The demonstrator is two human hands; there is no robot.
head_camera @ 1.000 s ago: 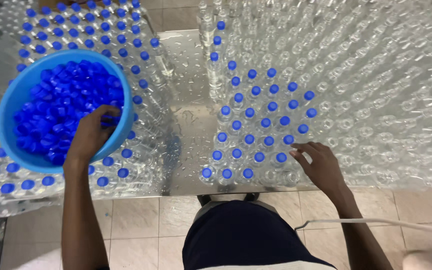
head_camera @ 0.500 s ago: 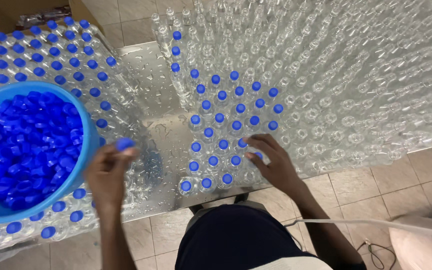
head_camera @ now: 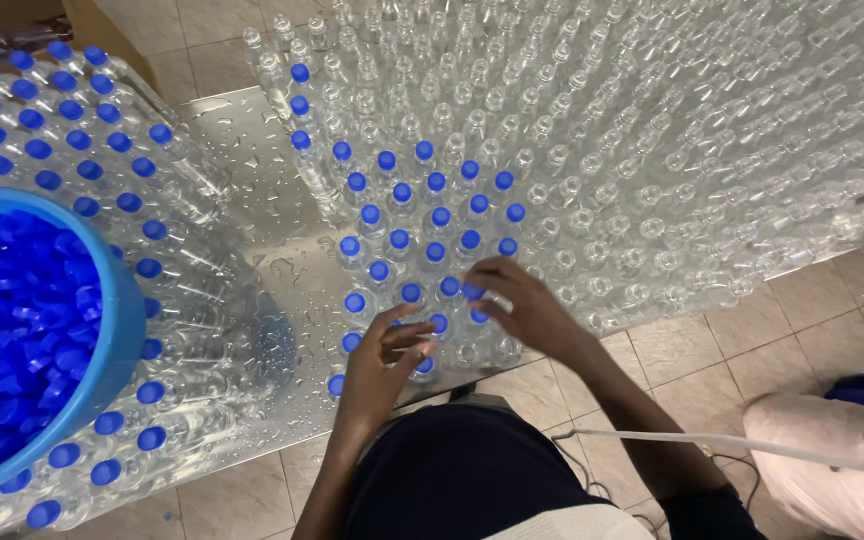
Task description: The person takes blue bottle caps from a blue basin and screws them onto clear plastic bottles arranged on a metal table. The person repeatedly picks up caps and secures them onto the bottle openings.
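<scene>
Capping was under way: the left hand [head_camera: 377, 365] pinched a blue cap [head_camera: 424, 364] at the table's near edge, just beside the right hand [head_camera: 522, 305], whose fingers pressed a cap onto a clear bottle [head_camera: 473, 292]; next, seating the pinched cap called for an uncapped neck nearby.

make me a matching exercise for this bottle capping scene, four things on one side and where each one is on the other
Things:
1. round blue plastic basin of blue caps
2. left hand
3. uncapped clear plastic bottles
4. white cable

Places:
A. far right of the wet metal table
B. over the near-edge bottles, beside the right hand
C. above the floor tiles, lower right
D. resting on capped bottles, left edge

Pairs: 1-D, 2-B, 3-A, 4-C
</scene>
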